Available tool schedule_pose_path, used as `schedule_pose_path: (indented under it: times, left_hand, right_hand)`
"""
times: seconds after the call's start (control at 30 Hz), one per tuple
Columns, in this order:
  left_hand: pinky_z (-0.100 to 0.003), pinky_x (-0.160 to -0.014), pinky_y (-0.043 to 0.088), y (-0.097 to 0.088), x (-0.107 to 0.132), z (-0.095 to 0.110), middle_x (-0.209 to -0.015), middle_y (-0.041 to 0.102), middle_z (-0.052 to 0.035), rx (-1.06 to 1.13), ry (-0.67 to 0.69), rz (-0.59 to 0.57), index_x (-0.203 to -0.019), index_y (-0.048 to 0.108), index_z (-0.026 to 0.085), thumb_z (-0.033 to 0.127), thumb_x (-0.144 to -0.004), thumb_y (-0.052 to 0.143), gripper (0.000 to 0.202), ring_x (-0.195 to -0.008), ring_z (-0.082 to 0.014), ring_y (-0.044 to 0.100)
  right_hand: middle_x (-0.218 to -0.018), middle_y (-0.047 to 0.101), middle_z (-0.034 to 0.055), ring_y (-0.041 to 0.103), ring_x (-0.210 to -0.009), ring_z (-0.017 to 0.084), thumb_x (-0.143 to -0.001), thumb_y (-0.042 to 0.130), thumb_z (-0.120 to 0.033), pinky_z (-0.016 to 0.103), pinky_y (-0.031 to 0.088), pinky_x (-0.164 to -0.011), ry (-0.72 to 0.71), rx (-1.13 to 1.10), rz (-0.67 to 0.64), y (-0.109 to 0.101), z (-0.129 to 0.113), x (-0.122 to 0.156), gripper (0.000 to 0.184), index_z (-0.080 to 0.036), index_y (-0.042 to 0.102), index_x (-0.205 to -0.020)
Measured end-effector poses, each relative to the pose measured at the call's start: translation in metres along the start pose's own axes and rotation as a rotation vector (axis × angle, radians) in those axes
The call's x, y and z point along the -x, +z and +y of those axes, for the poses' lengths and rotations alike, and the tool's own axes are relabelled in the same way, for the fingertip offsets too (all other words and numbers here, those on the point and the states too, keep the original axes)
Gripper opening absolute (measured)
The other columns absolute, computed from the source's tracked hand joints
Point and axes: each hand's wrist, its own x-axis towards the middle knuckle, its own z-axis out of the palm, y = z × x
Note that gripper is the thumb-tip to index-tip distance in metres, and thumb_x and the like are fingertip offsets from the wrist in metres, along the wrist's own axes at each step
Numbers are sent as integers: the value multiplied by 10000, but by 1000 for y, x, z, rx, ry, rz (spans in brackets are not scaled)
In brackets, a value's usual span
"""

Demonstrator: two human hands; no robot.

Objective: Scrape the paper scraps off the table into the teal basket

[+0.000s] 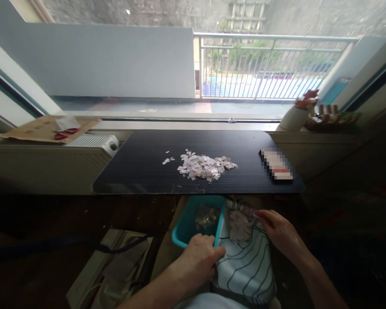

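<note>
Below the black table's front edge, my left hand (199, 256) is closed on the rim of a teal plastic bin (184, 231) that holds some scraps. My right hand (278, 229) is curled at the edge of a white striped cloth (249, 266) on my lap, its fingertips touching a small heap of paper bits (239, 225) lying on that cloth. A larger pile of torn paper pieces (204, 166) lies in the middle of the black table (141, 165), with a few stray bits to its left.
A phone-sized flat object (275, 164) lies at the table's right end. A radiator (93, 141) and cardboard with red items (46, 128) are on the left sill. A basket with objects (330, 118) stands on the right sill. Bags and cables (116, 266) lie on the floor.
</note>
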Motion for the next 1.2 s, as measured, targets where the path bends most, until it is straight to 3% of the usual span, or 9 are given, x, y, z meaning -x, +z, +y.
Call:
schedule_pose_path:
  times: [0.1,0.33,0.47,0.67,0.87,1.03,1.2]
  left_hand:
    - [-307,-673,418,6,2,3,-813,554,-37,-5,-10,6,-792,631,191,202,-730,681,80,-759,-214,535]
    - [-307,-680,412,-9,15,1,-810,547,-32,-6,-31,30,-775,608,195,220,-748,689,89,-756,-206,525]
    - [-343,-720,408,-12,15,-8,-764,543,-27,-28,-11,49,-774,617,205,280,-724,721,138,-721,-202,516]
    - [-407,-808,402,-2,10,-25,-689,481,-7,-40,28,147,-753,636,225,396,-734,719,191,-673,-188,496]
    - [-410,-808,409,-6,5,-35,-683,475,-4,5,23,120,-749,630,216,360,-726,709,166,-664,-186,496]
    - [-413,-825,407,-14,-1,-40,-698,490,-7,52,6,90,-747,632,210,358,-725,719,173,-687,-189,510]
    - [-416,-851,403,-30,-8,-41,-767,553,-19,108,-45,27,-792,642,213,320,-743,721,143,-746,-200,548]
  right_hand:
    - [-846,702,48,687,-787,202,-868,483,-289,322,552,-712,-16,-54,14,-5,-2,0,249,-198,707,-928]
    - [-913,700,52,676,-771,172,-908,519,-363,264,546,-684,-40,-239,237,-24,-24,-14,227,-212,644,-1022]
    - [-907,667,53,653,-732,155,-937,477,-368,250,517,-638,-156,-299,150,-22,-50,-52,257,-198,638,-1045]
    - [-946,675,53,650,-786,168,-945,445,-277,272,491,-693,-274,-159,20,1,-87,-112,257,-208,671,-1047]
    - [-994,699,75,652,-898,208,-933,444,-229,300,484,-766,-287,-76,38,11,-105,-158,268,-184,673,-1067]
    - [-952,696,68,643,-869,217,-925,476,-260,321,480,-759,-235,-67,143,-1,-84,-147,233,-190,666,-1042]
    - [-970,689,61,638,-889,186,-940,468,-241,289,493,-784,-281,-186,58,-5,-78,-113,220,-191,653,-1048]
